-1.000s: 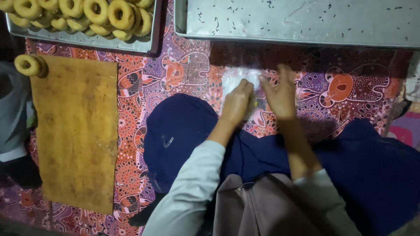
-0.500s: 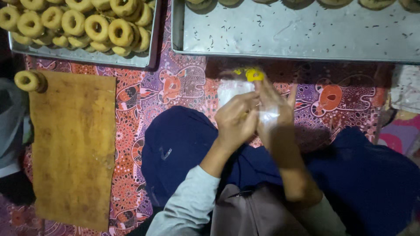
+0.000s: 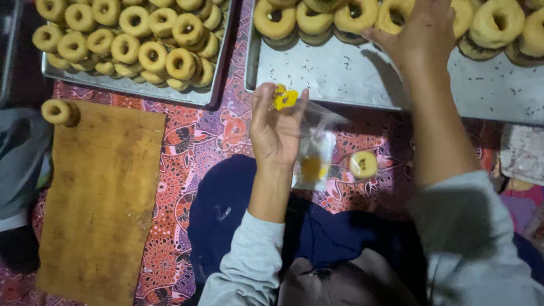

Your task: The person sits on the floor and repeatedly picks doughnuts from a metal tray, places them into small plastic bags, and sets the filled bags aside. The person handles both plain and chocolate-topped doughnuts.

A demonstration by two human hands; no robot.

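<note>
Plastic bag (image 3: 313, 148), clear with a yellow printed patch at its top edge, hangs from your left hand (image 3: 276, 131); fingers pinch the top of it, thumb side against the yellow bit, and the bag drops down over the patterned cloth (image 3: 187, 141) just below the near edge of the right tray. Something yellowish sits low inside the bag (blurred, can't tell what). One ring-shaped pastry (image 3: 363, 164) lies on the cloth just beside the bag, to its right, not touching it.

Your right hand (image 3: 422, 28) is up on the right metal tray (image 3: 340, 79), fingers spread narrow and curled over the row of pastry rings (image 3: 317, 17) at the far edge; it touches them, but whether it actually holds one I cannot tell (palm hides the grip). Near part of that tray is bare metal with dark crumbs.

Left metal tray (image 3: 198, 95) sits apart from the right one, with a strip of cloth between, and is piled with pastry rings (image 3: 144, 39). Below it a wooden board (image 3: 102, 198) lies on the cloth, with a single ring (image 3: 57, 111) at its top left corner. Your lap in dark blue fabric (image 3: 226, 226) is just under the left wrist; grey sleeves on both arms.
</note>
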